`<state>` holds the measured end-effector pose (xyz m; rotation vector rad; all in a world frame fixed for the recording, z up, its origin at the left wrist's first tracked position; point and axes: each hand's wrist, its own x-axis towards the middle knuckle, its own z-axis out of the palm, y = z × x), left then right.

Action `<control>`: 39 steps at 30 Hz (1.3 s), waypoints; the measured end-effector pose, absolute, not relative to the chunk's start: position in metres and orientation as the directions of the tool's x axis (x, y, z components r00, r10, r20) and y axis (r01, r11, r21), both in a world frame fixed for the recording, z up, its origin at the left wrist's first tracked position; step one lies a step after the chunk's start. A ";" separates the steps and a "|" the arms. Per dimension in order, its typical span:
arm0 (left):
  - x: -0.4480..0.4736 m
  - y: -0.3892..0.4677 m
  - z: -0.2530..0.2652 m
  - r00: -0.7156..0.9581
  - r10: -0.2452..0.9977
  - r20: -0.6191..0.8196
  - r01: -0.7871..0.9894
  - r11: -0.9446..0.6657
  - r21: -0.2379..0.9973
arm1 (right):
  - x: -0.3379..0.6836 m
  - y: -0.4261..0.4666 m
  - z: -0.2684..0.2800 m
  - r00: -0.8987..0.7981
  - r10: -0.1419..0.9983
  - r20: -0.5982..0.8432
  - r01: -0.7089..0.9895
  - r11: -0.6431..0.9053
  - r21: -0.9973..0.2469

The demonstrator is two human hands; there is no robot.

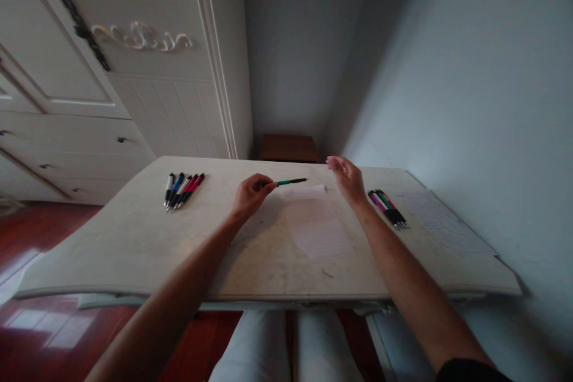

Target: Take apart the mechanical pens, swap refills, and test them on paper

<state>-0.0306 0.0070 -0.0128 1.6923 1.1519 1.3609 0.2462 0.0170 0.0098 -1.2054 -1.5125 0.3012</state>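
Note:
My left hand point(253, 196) pinches a teal and black pen point(292, 181) by one end, with its dark tip pointing right. The pen is held above the top edge of a lined sheet of paper point(319, 230) on the white table point(250, 250). Across from it, my right hand point(348, 179) is raised with loosely bent fingers toward the pen. That hand is apart from the pen, and nothing shows in it. Close beside my right forearm lies a row of several pens point(387, 209), with purple, green and red barrels.
On the table's left side several pens point(182, 190) in white, blue and red lie fanned together. A written sheet point(441, 218) lies along the right edge by the wall. Beyond the table stand a brown wooden piece point(289, 147) and a white cabinet point(179, 101).

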 end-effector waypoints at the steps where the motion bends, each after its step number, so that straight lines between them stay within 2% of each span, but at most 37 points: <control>1: -0.031 0.007 -0.013 0.068 0.923 0.378 0.232 -0.383 0.894 | 0.255 0.020 0.010 0.174 0.783 0.597 0.554 0.424 -0.717; 3: -0.031 0.007 -0.013 0.079 0.924 0.375 0.262 -0.382 0.886 | 0.268 0.024 0.007 0.173 0.784 0.596 0.667 0.352 -0.656; 6: -0.031 0.007 -0.013 0.093 0.921 0.378 0.318 -0.387 0.865 | 0.277 0.027 -0.001 0.035 0.864 0.502 0.798 0.279 -0.535; 9: -0.032 0.008 -0.014 0.098 0.920 0.380 0.363 -0.388 0.847 | 0.275 0.025 -0.007 -0.125 0.927 0.355 0.846 0.286 -0.451; 12: -0.033 0.009 -0.014 0.094 0.918 0.386 0.386 -0.391 0.836 | 0.272 0.023 -0.009 -0.188 0.946 0.265 0.853 0.290 -0.433; 14: -0.033 0.009 -0.014 0.090 0.919 0.384 0.392 -0.387 0.835 | 0.272 0.022 -0.007 -0.157 0.944 0.290 0.847 0.279 -0.452; 16: -0.033 0.010 -0.015 0.083 0.922 0.377 0.390 -0.378 0.839 | 0.270 0.022 -0.004 -0.104 0.936 0.337 0.805 0.278 -0.524; 20: -0.034 0.012 -0.016 0.068 0.922 0.381 0.363 -0.379 0.851 | 0.258 0.021 -0.001 -0.089 0.930 0.358 0.533 0.348 -0.771; 22: -0.035 0.013 -0.017 0.068 0.920 0.385 0.344 -0.384 0.857 | 0.249 0.019 -0.001 -0.128 0.928 0.351 0.432 0.371 -0.822; 26: -0.036 0.014 -0.018 0.059 0.918 0.391 0.327 -0.388 0.862 | 0.235 0.014 -0.003 -0.202 0.922 0.330 0.353 0.382 -0.854; 39: -0.034 0.011 -0.017 0.076 0.938 0.337 0.308 -0.344 0.887 | 0.224 0.013 -0.012 -0.213 0.928 0.304 0.307 0.359 -0.881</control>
